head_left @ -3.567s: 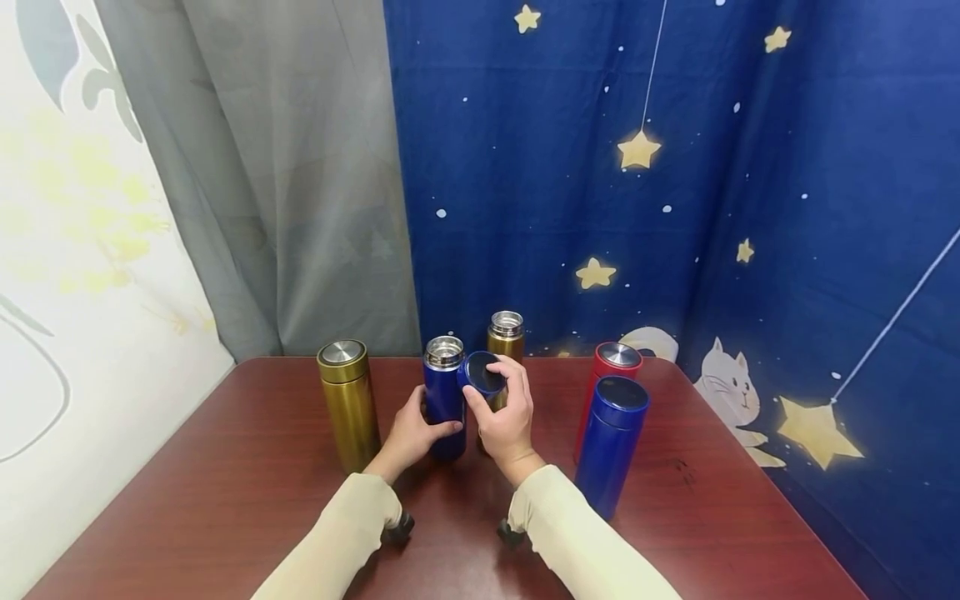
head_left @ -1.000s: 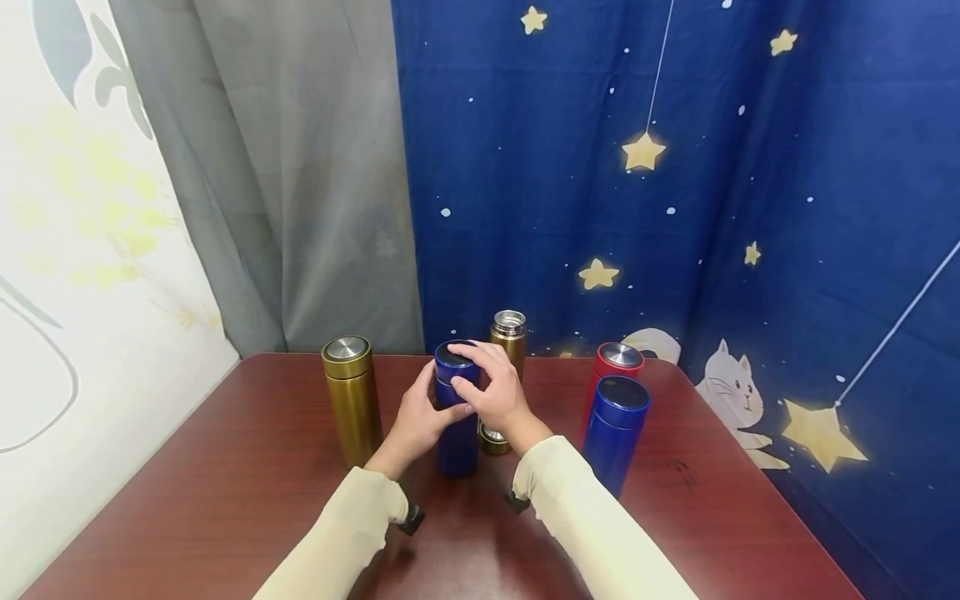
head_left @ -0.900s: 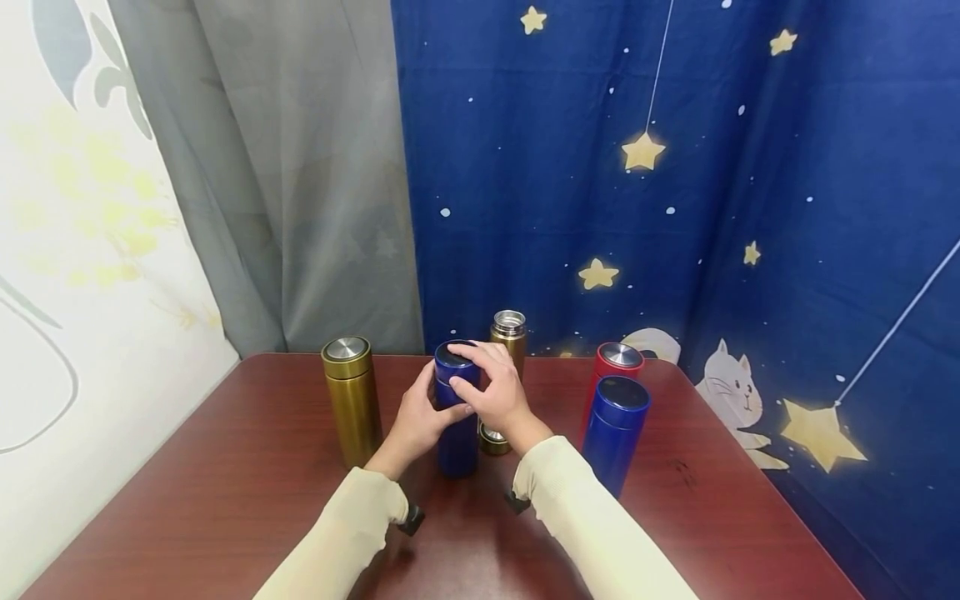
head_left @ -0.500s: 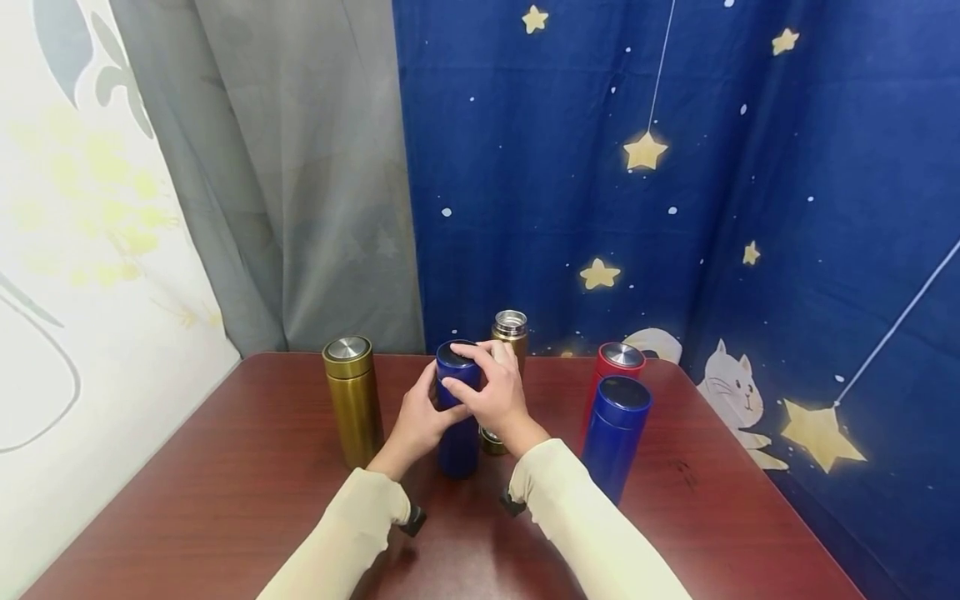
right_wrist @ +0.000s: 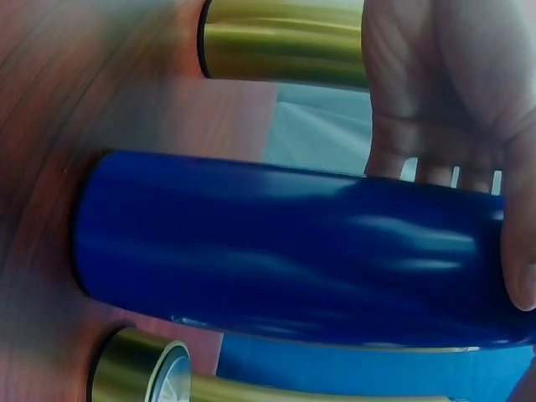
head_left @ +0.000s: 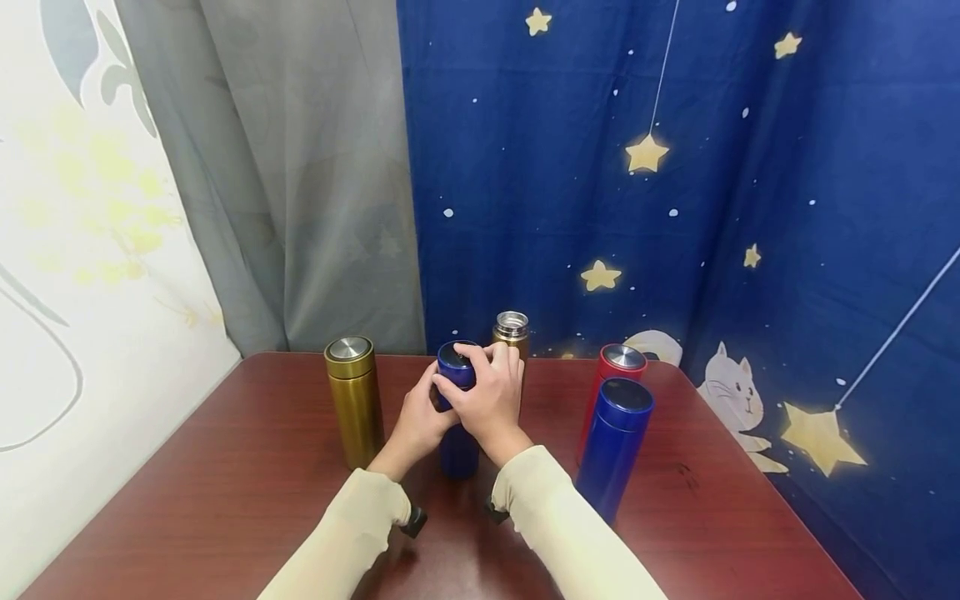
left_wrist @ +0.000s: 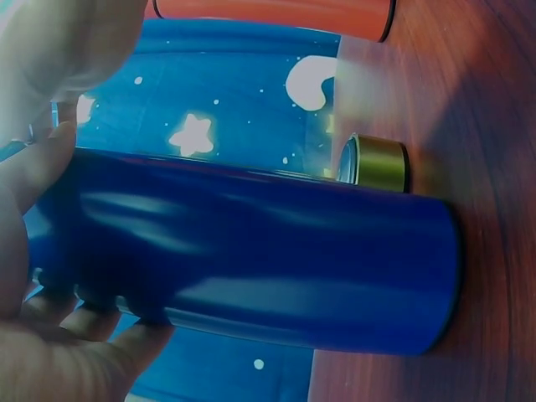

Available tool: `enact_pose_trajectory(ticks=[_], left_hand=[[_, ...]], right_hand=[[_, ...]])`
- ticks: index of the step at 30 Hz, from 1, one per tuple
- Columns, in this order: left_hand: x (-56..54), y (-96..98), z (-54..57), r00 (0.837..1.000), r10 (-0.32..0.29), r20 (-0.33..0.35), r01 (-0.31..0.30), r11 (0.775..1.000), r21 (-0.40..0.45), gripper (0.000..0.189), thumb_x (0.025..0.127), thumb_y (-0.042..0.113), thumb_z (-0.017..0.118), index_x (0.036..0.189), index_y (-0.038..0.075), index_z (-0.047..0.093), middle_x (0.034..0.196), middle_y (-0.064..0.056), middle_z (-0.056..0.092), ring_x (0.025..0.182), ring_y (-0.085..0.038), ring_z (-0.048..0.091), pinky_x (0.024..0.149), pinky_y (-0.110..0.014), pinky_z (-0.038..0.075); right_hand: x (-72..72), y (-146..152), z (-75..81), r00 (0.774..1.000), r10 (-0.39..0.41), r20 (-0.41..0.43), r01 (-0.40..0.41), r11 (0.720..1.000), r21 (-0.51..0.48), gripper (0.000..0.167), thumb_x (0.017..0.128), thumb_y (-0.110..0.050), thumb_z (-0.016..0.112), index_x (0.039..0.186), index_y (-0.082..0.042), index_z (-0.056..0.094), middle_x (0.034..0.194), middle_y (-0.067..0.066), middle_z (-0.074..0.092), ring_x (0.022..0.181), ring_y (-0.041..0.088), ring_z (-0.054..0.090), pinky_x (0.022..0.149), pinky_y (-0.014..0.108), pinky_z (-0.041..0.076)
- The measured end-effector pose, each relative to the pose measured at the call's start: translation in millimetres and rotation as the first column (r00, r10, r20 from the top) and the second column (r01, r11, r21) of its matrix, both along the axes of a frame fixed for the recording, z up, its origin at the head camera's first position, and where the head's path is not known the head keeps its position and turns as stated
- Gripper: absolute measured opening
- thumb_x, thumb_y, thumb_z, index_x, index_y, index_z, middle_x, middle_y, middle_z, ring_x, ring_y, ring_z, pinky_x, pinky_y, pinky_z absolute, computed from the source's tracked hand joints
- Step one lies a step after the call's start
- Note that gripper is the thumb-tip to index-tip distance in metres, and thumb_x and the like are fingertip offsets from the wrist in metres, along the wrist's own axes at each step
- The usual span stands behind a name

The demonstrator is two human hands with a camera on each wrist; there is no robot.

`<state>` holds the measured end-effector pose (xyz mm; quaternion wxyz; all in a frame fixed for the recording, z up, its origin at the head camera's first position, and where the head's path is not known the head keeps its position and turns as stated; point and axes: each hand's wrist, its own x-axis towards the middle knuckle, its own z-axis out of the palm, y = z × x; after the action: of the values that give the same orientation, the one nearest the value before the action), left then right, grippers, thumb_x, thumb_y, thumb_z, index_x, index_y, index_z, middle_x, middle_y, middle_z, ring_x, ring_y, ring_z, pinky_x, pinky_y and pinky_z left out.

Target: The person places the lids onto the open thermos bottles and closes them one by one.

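Note:
In the head view, a blue thermos bottle (head_left: 459, 454) stands upright before me on the table. My left hand (head_left: 418, 417) grips its body, fingers round the far side. My right hand (head_left: 489, 396) holds the dark-topped blue lid (head_left: 450, 367), which sits on the bottle's mouth, thumb at the near side and fingers over the top. Just behind stands an uncapped gold thermos (head_left: 512, 332) with a bare steel mouth, partly covered by my right hand. Its gold lid (left_wrist: 381, 163) rests on the table, seen in the left wrist view but hidden in the head view.
A capped gold thermos (head_left: 356, 408) stands to the left. On the right, a capped blue thermos (head_left: 615, 442) partly covers a red thermos (head_left: 603, 371). The reddish-brown table (head_left: 225, 500) ends at a curtain (head_left: 510, 167) behind the bottles.
The blue lid, earlier held apart beside the open bottle, now sits on its mouth. Lately my right hand has turned round the lid, its wrist shifting left, while my left hand keeps its grip.

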<state>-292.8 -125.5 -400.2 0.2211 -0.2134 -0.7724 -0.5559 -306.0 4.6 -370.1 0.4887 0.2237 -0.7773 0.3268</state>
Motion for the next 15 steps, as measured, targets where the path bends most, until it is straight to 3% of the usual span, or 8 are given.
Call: enact_pose_trajectory(ticks=[2,4,7,11,13,15], left_hand=[[8.8,1.9,8.2,1.0,-0.005,0.004,0.005,1.0,-0.008,0.077,0.076,-0.004,0.078,0.143,0.001,0.041,0.13,-0.022,0.057,0.114,-0.033,0.059,0.093,-0.046,0.05],[13.1,2.1,12.0,1.0,-0.013,0.006,0.013,1.0,-0.005,0.077,0.075,-0.006,0.077,0.143,-0.001,0.04,0.13,-0.024,0.056,0.114,-0.035,0.059,0.092,-0.047,0.05],[12.3,0.6,12.0,1.0,-0.001,0.025,0.002,1.0,-0.02,0.077,0.077,-0.002,0.078,0.144,0.001,0.04,0.13,-0.022,0.057,0.113,-0.034,0.06,0.093,-0.047,0.049],[-0.2,-2.5,0.6,0.998,0.011,0.063,-0.01,1.0,-0.025,0.079,0.078,0.01,0.082,0.145,0.01,0.04,0.133,-0.014,0.056,0.117,-0.028,0.059,0.095,-0.044,0.049],[-0.6,-2.5,1.2,0.997,-0.003,0.082,0.005,1.0,-0.016,0.08,0.078,0.012,0.082,0.146,0.01,0.039,0.134,-0.014,0.055,0.118,-0.029,0.058,0.095,-0.043,0.048],[-1.3,-2.8,2.4,0.996,-0.018,0.088,0.019,1.0,-0.004,0.081,0.078,0.013,0.083,0.146,0.01,0.039,0.134,-0.014,0.055,0.117,-0.029,0.058,0.095,-0.043,0.049]], right_hand=[[1.6,-1.0,-0.1,0.999,-0.023,0.022,0.023,1.0,0.018,0.052,0.073,-0.052,0.079,0.113,-0.021,0.068,0.098,0.008,0.053,0.091,0.026,0.046,0.079,0.042,0.038],[2.8,-1.3,0.0,0.998,0.001,0.067,-0.003,1.0,0.027,0.052,0.075,-0.052,0.077,0.115,-0.02,0.065,0.103,0.008,0.052,0.095,0.026,0.046,0.081,0.042,0.038],[2.7,0.0,0.9,0.977,0.141,0.159,-0.142,0.99,-0.002,0.05,0.08,-0.046,0.073,0.119,-0.017,0.06,0.116,0.008,0.053,0.107,0.025,0.045,0.09,0.041,0.039],[-0.1,6.8,3.2,0.886,0.38,0.267,-0.367,0.925,-0.096,0.049,0.083,-0.029,0.069,0.127,-0.013,0.056,0.134,0.005,0.052,0.123,0.022,0.043,0.101,0.042,0.04],[-1.4,12.2,6.1,0.842,0.446,0.302,-0.431,0.894,-0.119,0.05,0.081,-0.023,0.067,0.13,-0.014,0.057,0.136,0.005,0.053,0.126,0.021,0.043,0.102,0.045,0.04],[-2.3,17.1,10.9,0.817,0.473,0.33,-0.463,0.879,-0.114,0.052,0.08,-0.022,0.067,0.131,-0.016,0.059,0.136,0.004,0.055,0.126,0.021,0.045,0.101,0.047,0.041]])
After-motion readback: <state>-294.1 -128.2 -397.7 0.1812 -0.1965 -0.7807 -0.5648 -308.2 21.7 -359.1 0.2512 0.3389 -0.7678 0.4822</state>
